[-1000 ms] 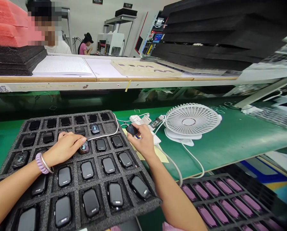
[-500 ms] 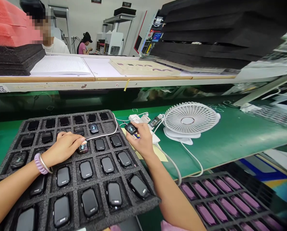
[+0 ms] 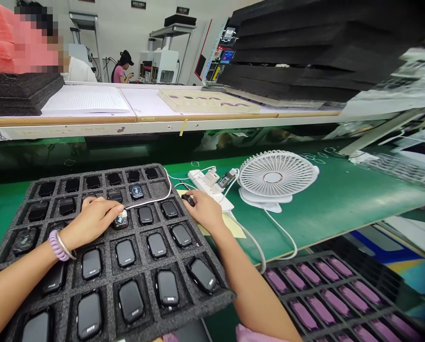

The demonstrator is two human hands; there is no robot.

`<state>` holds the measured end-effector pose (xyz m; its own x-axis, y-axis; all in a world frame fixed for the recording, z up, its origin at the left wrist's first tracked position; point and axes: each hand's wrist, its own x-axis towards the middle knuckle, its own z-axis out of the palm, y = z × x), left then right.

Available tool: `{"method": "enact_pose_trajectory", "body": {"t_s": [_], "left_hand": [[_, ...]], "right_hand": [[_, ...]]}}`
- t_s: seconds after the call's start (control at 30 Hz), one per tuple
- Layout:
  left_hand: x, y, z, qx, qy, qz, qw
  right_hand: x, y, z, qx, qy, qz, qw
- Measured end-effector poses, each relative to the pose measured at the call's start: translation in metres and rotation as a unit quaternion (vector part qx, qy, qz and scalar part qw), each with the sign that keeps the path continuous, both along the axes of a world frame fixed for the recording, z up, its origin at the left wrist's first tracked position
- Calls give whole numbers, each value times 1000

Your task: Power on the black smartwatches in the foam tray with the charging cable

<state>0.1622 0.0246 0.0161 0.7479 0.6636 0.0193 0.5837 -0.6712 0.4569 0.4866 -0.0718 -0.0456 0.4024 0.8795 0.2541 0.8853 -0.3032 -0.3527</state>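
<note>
A grey foam tray (image 3: 105,256) holds rows of black smartwatches, each in its own compartment. My left hand (image 3: 91,217) reaches over the tray, thumb and fingers closed on the end of a white cable (image 3: 151,203). Right at those fingertips is a smartwatch with a lit screen (image 3: 121,219), still in its compartment. Beyond the tray's right edge, my right hand (image 3: 206,209) grips another smartwatch (image 3: 188,199), low over yellow paper (image 3: 237,228). Its screen is turned out of sight. One more lit smartwatch (image 3: 137,191) lies in the second row.
A white power strip (image 3: 197,178) with plugs and a white fan (image 3: 276,178) stand on the green bench, right of the tray. Lower right is a tray of purple pieces (image 3: 305,315). Foam stacks (image 3: 298,57) and paper sit on the shelf; two people are behind it.
My right hand has lowered the smartwatch slightly toward the paper and turned its lit screen away. My left hand keeps its place at the cable end and the lit watch.
</note>
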Motion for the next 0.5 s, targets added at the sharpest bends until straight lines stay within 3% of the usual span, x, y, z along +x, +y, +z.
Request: {"method": "enact_pose_trajectory", "body": {"t_s": [0.23,0.4,0.5], "left_hand": [[0,1,2,5,8,0,1000],[0,1,2,16,6,3,1000],[0,1,2,16,9,2,1000]], "right_hand": [[-2,-3,6,-63,18,-40,997],[4,-5,6,-14,63,-78,995],[9,-4,7,19,135,-57,989]]}}
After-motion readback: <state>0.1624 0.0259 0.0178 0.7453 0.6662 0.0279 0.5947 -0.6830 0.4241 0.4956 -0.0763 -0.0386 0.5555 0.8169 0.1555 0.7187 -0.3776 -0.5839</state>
